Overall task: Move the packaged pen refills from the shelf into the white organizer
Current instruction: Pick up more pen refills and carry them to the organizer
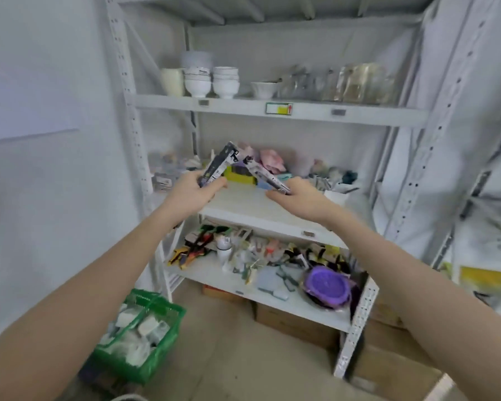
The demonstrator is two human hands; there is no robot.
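My left hand (195, 191) grips a long dark pack of pen refills (219, 163) by its lower end, tilted up to the right. My right hand (294, 195) holds a second, lighter refill pack (265, 176) by its lower end, tilted up to the left. The two packs' top ends meet above the middle shelf (243, 202). A white container (334, 196) that may be the organizer sits just right of my right hand on that shelf, with thin items sticking out of it.
Bowls (211, 81) and jars line the upper shelf. Yellow, pink and teal items crowd the back of the middle shelf. The lower shelf holds tools and a purple lid (329, 286). A green basket (141, 332) and cardboard boxes (298, 322) stand on the floor.
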